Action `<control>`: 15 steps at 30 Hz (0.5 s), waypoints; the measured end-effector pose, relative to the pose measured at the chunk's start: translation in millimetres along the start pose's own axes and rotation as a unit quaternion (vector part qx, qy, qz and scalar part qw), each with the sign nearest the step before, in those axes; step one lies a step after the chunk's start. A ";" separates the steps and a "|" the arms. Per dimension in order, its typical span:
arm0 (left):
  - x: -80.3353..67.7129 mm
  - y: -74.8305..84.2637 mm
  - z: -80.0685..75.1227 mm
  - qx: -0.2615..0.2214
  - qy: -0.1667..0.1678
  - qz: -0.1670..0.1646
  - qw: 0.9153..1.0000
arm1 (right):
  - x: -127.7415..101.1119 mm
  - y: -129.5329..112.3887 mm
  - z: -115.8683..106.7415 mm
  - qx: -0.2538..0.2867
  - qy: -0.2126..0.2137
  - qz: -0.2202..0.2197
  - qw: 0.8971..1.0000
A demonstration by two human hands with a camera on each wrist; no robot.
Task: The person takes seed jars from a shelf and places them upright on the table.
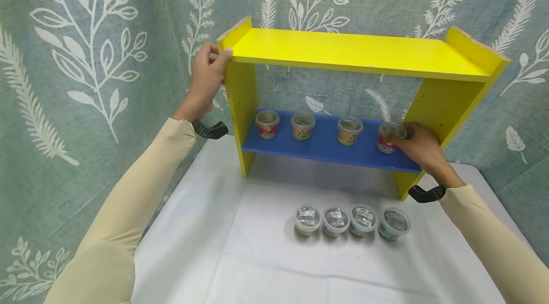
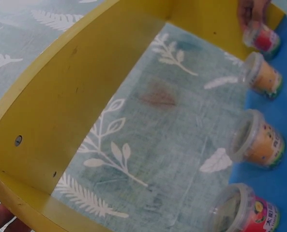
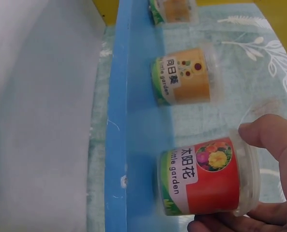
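Right of centre, the right hand (image 1: 424, 146) grips a red-labelled cup (image 1: 385, 146) on the blue shelf (image 1: 320, 144) — three other cups (image 1: 302, 132) share its row — while the left hand (image 1: 206, 75), upper left, grips the top corner of the yellow frame (image 1: 343, 51).

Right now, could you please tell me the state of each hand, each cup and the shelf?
Shelf: standing on the table
Left hand: gripping the shelf's upper left side
Right hand: holding the right red cup
Right red cup: upright, held near its rim
Left red cup: upright on the blue board
Two orange cups: upright on the blue board
Four front cups: upright on the table, in a row
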State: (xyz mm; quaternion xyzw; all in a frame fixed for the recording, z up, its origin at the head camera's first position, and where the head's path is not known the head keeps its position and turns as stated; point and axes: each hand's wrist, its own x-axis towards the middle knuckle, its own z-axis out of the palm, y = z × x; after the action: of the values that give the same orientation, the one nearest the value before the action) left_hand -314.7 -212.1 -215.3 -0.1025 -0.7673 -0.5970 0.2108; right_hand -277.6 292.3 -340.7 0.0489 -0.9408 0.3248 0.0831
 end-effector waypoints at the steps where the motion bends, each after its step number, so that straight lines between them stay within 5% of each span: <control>1: -0.3 0.1 0.0 0.000 0.000 -0.001 1.000 | -1.0 -0.4 -0.2 -0.002 0.004 -0.002 1.000; 15: -0.2 -0.6 0.1 -0.014 -0.005 0.004 1.000 | -18.2 -4.1 -1.8 -0.005 0.017 -0.031 0.999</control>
State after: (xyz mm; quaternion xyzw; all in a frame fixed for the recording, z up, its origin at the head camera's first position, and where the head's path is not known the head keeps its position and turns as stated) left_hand -314.8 -212.1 -215.9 -0.1114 -0.7591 -0.6066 0.2083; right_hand -258.9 290.9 -340.3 0.0720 -0.9390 0.3180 0.1095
